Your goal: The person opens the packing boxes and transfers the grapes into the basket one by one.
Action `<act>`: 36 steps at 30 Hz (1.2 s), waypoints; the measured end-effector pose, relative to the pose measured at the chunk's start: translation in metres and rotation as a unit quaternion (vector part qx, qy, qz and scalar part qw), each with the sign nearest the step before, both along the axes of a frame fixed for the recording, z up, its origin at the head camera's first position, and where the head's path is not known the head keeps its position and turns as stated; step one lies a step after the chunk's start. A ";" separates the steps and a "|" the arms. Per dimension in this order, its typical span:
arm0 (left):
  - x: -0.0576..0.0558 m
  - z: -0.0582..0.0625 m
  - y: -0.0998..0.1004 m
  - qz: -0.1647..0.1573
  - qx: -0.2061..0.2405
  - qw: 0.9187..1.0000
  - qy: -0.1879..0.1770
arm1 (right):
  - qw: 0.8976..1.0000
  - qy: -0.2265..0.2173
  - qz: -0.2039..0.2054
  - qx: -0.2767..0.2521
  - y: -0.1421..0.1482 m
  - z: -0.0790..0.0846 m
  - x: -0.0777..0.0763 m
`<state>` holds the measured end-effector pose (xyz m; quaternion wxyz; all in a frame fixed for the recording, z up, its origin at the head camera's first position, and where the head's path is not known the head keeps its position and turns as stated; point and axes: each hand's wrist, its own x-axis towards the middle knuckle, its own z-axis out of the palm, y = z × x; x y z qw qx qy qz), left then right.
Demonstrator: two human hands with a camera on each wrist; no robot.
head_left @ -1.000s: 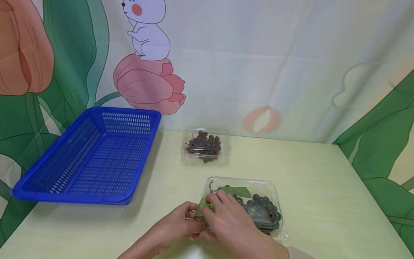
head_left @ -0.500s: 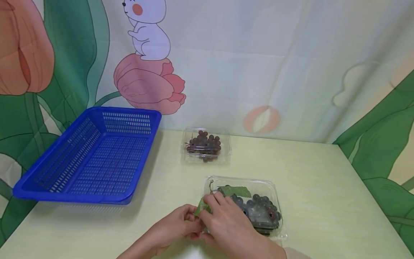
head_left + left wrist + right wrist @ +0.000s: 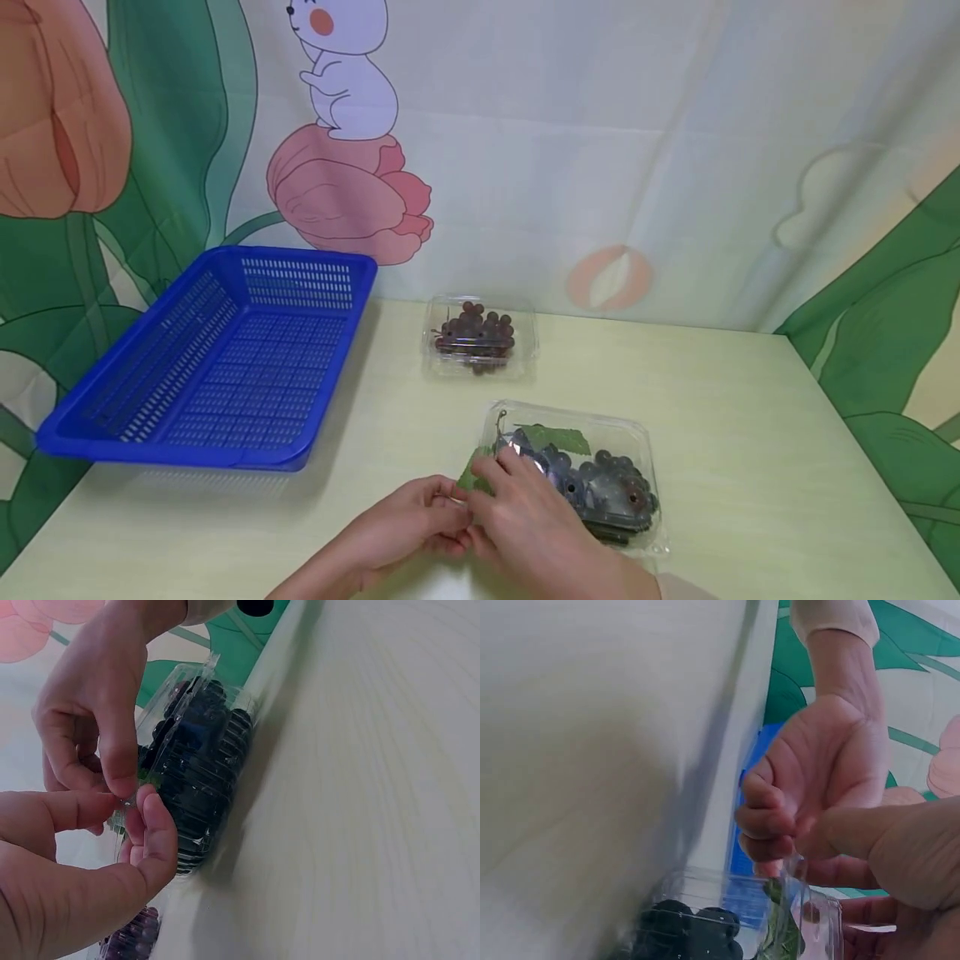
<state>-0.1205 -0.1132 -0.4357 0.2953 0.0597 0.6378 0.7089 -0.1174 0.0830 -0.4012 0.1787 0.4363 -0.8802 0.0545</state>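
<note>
A clear plastic clamshell box (image 3: pixel 651 467) of dark grapes (image 3: pixel 607 479) sits on the table at front centre. One green leaf (image 3: pixel 558 437) shows near its back, and another leaf (image 3: pixel 474 477) by its left end, partly behind the fingers. My left hand (image 3: pixel 401 521) pinches the clear edge at the box's near left corner between thumb and fingers. Right beside it, my right hand (image 3: pixel 536 512) reaches over that end and grips the same edge. In the left wrist view the thumbs and fingertips meet at a clear plastic bit (image 3: pixel 129 801) of the rim.
Behind stands a smaller clear box (image 3: pixel 525 337) with reddish grapes (image 3: pixel 474 333). A blue slotted plastic basket (image 3: pixel 337 367) is at the left of the pale table (image 3: pixel 750 467). A printed curtain (image 3: pixel 510 167) hangs along the table's back edge.
The clamshell's far left corner has shifted slightly right and back, and glare now shows on its lid. Both hands stay at its near left corner with small finger movements.
</note>
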 end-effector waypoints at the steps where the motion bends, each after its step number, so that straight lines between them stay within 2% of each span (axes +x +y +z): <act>1: 0.000 0.000 0.000 -0.003 0.003 1.000 0.000 | 1.000 0.006 0.004 -0.005 0.000 -0.001 0.000; 6: 0.000 0.003 0.000 -0.005 0.003 1.000 -0.006 | 0.999 0.028 0.013 -0.018 -0.001 -0.006 0.000; 13: -0.001 0.002 0.000 -0.007 0.015 1.000 -0.021 | 0.999 0.021 0.017 -0.025 -0.002 -0.005 0.000; 21: -0.004 -0.001 0.000 -0.005 0.030 0.998 -0.050 | 0.998 0.059 0.027 -0.019 -0.002 -0.007 0.002; 30: -0.003 -0.002 0.002 -0.001 0.046 0.997 -0.062 | 0.996 -0.016 0.033 -0.081 0.002 -0.009 0.000; 36: -0.004 -0.003 0.003 0.003 0.083 0.993 -0.087 | 0.994 -0.014 0.041 -0.103 0.004 -0.011 -0.001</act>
